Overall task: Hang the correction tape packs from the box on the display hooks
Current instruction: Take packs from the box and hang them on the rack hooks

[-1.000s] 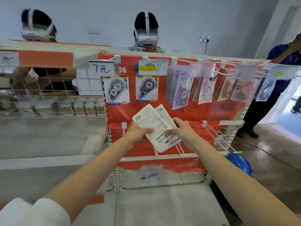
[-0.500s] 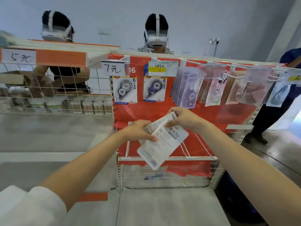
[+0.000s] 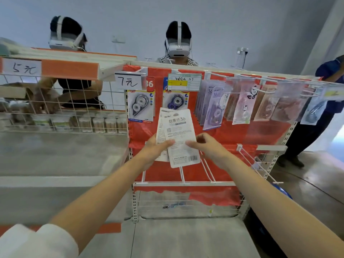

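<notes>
Left hand: I see the left hand (image 3: pixel 155 148) raised in front of the red display panel (image 3: pixel 232 135), thumb laid across the printed backs of the packs, fingers behind them, gripping.
Right hand: the right hand (image 3: pixel 208 146) is just beside the packs on their right, fingers curled, thumb tip touching the right edge of the front pack. Whether it pinches or only touches, I cannot tell.
Packs in hand: two correction tape packs (image 3: pixel 178 138), white backs toward me, held nearly upright and fanned; the front one shows a barcode near its lower end, the other peeks out behind on the left.
Position of packs: mid-panel, below the upper hook row, above the lower hooks (image 3: pixel 206 168).
Upper hooks: two blue-carded packs (image 3: pixel 140 106) hang far left under a "7元" price tag (image 3: pixel 128 81); a row of purple and pink packs (image 3: pixel 240 107) hangs to the right.
Lower hooks: white wire prongs jut toward me, bare.
Left of display: wire shelf (image 3: pixel 55 101) with small jars, tag reads "5元".
Far side: two people with headsets (image 3: pixel 177 44) behind the racks; another person (image 3: pixel 316 116) stands at the far right.
</notes>
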A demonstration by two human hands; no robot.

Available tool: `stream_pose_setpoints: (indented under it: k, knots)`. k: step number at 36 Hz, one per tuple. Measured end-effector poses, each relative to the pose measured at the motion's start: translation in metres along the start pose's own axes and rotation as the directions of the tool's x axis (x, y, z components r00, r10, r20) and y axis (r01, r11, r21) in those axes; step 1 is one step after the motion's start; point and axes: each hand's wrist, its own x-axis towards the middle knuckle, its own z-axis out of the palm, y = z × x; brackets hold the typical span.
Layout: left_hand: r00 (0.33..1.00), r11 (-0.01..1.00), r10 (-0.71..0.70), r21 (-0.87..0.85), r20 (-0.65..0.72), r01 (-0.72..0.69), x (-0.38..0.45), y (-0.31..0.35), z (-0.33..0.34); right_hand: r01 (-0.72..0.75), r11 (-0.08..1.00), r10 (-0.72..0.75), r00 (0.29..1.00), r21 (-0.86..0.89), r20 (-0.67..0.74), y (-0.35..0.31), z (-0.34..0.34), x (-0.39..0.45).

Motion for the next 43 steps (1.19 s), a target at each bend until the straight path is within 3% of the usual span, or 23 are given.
stream_pose_setpoints:
  k: [4, 14, 22, 28, 37, 43]
  knots:
    - [0.999, 0.999, 0.010, -0.033, -0.033, -0.011, 0.000, 0.000, 0.003, 0.076, 0.996, -0.078, 0.996, 0.053, 0.035, 0.008, 0.016, -0.002]
    - [0.992, 0.994, 0.001, -0.110, -0.125, -0.015, -0.008, 0.001, -0.016, 0.113, 0.958, -0.087, 0.990, 0.265, -0.110, 0.019, 0.004, 0.005]
    - [0.985, 0.978, -0.080, -0.204, -0.151, 0.048, -0.012, 0.007, -0.018, 0.106, 0.917, -0.121, 0.992, 0.385, 0.016, 0.010, 0.006, 0.001]
    - [0.986, 0.968, -0.117, -0.236, -0.115, 0.087, -0.015, 0.013, -0.002, 0.121, 0.916, -0.184, 0.974, 0.383, 0.134, 0.006, 0.021, -0.006]
    - [0.994, 0.994, -0.085, -0.071, -0.062, 0.080, -0.011, 0.012, 0.018, 0.025, 0.899, -0.085, 0.989, 0.437, 0.119, 0.010, 0.044, -0.002]
    - [0.986, 0.989, -0.134, -0.072, -0.101, 0.127, -0.006, 0.009, 0.018, 0.078, 0.959, -0.083, 0.997, 0.274, 0.008, 0.011, 0.040, -0.001]
